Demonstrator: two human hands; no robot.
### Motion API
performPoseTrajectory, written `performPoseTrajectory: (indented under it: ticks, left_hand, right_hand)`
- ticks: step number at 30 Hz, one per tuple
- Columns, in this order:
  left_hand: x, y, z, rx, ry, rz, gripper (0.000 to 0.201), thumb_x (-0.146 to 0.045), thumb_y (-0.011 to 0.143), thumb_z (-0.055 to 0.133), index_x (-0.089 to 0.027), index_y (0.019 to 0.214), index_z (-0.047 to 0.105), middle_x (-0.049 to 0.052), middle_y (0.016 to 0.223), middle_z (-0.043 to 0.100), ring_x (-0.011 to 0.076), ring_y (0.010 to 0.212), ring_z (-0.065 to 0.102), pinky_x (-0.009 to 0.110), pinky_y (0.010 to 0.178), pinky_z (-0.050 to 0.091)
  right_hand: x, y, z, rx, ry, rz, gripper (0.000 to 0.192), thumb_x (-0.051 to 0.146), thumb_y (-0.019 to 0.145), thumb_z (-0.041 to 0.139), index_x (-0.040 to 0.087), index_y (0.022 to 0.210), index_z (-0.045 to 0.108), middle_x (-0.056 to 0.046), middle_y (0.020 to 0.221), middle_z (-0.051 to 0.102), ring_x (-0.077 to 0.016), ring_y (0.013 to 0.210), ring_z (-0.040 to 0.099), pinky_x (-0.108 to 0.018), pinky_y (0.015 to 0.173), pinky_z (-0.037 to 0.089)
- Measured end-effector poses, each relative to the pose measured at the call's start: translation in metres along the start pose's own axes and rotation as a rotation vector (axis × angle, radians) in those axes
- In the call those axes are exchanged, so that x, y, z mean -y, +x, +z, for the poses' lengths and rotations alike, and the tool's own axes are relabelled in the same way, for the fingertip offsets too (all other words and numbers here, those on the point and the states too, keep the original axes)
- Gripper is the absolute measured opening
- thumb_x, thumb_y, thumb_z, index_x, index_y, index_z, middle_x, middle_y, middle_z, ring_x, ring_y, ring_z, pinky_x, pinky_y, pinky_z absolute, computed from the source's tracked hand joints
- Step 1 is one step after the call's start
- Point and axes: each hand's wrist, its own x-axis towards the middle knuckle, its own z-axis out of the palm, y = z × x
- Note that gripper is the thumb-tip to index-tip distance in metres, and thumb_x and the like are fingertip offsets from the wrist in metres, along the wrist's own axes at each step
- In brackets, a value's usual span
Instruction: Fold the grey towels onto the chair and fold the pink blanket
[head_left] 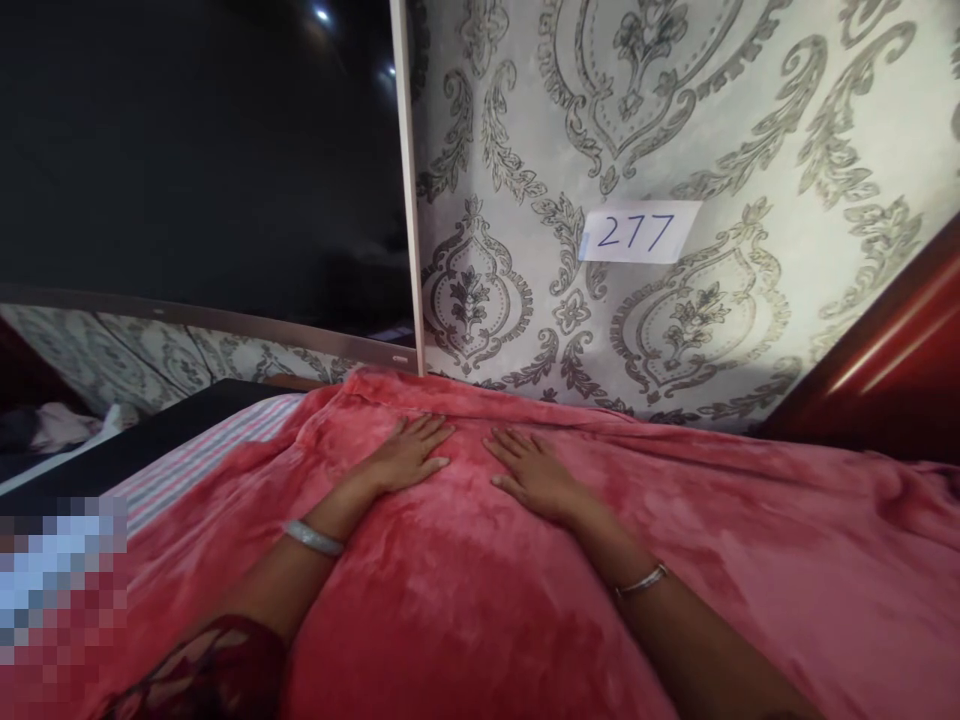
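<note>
One red plush blanket [525,580] is covering the bed and bulging up toward the camera, its far edge lying against the patterned wallpaper [750,100]; one striped sheet [202,450] is showing beside it on the left. Judging by the pose, the smoothing step is in hand, and the next stroke is calling for both palms sliding outward toward the creases. Two hands are pressing flat near the far edge: the left hand [409,455] and the right hand [532,475], fingers spread, gripping nothing. Two bangles are showing, one per wrist. One paper label [637,232] is reading 277.
</note>
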Motion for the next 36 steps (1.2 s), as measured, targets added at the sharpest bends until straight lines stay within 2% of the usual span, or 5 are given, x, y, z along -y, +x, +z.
performPoseTrajectory:
  ticks: [4, 19, 24, 31, 36]
  left_hand:
    - [0.002, -0.002, 0.008, 0.055, -0.008, -0.023, 0.068, -0.058, 0.101, 0.036, -0.027, 0.161, 0.030, 0.010, 0.170, 0.023, 0.0301, 0.159, 0.012, 0.062, 0.126, 0.006]
    - [0.006, 0.000, 0.016, -0.035, 0.078, -0.026, 0.065, -0.057, 0.101, 0.035, -0.028, 0.159, 0.037, 0.011, 0.166, 0.034, 0.0305, 0.156, 0.023, 0.061, 0.125, 0.010]
    - [-0.001, -0.001, 0.008, -0.019, 0.124, -0.049, 0.064, -0.052, 0.101, 0.032, -0.026, 0.159, 0.036, 0.012, 0.167, 0.033, 0.0291, 0.156, 0.023, 0.060, 0.125, 0.011]
    - [-0.027, -0.011, -0.004, -0.042, 0.158, -0.183, 0.064, -0.051, 0.099, 0.035, -0.021, 0.156, 0.042, 0.019, 0.164, 0.034, 0.0379, 0.154, 0.027, 0.066, 0.118, 0.023]
    - [-0.040, -0.068, 0.002, -0.010, 0.106, -0.241, 0.065, -0.054, 0.101, 0.029, -0.024, 0.159, 0.037, 0.014, 0.168, 0.029, 0.0340, 0.155, 0.024, 0.061, 0.121, 0.022]
  right_hand:
    - [0.004, 0.002, 0.004, 0.106, -0.013, 0.052, 0.068, 0.058, 0.104, 0.033, 0.025, 0.164, 0.026, -0.005, 0.170, 0.016, -0.0263, 0.158, 0.010, -0.053, 0.127, 0.010]
    - [0.006, 0.003, 0.006, 0.045, -0.019, 0.054, 0.067, 0.059, 0.105, 0.030, 0.026, 0.163, 0.028, -0.006, 0.170, 0.020, -0.0258, 0.157, 0.015, -0.052, 0.127, 0.011]
    - [0.015, -0.005, -0.003, 0.082, -0.018, 0.175, 0.064, 0.054, 0.104, 0.034, 0.028, 0.163, 0.029, -0.008, 0.170, 0.017, -0.0272, 0.157, 0.015, -0.054, 0.125, 0.015]
    - [0.005, -0.106, -0.013, 0.033, -0.103, 0.458, 0.061, 0.047, 0.105, 0.031, 0.023, 0.161, 0.034, -0.013, 0.168, 0.022, -0.0316, 0.155, 0.021, -0.062, 0.121, 0.020]
    - [-0.016, -0.220, -0.008, -0.007, -0.190, 0.615, 0.060, 0.044, 0.104, 0.030, 0.024, 0.160, 0.035, -0.011, 0.169, 0.023, -0.0334, 0.155, 0.021, -0.064, 0.118, 0.026]
